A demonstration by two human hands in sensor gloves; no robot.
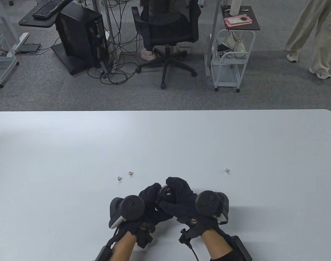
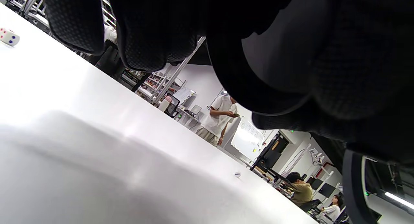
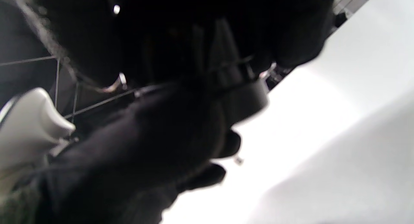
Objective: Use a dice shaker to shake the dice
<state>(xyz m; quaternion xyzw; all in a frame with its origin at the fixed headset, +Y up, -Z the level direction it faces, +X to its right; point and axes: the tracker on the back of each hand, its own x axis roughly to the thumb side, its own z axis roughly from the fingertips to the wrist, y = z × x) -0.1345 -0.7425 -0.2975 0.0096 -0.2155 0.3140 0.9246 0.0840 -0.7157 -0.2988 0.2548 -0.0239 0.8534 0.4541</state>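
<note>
Currently both hands, left hand and right hand, grip the dark dice shaker just above the surface; three dice lie outside; a loosened grip risks spillage.

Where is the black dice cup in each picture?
Table view: the dice shaker sits low in the middle, held between the left hand and right hand.
Left wrist view: its dark curved body fills the upper right.
Right wrist view: too dark and blurred to pick out.
Shared landmark: the white table, seen in all three.
</note>
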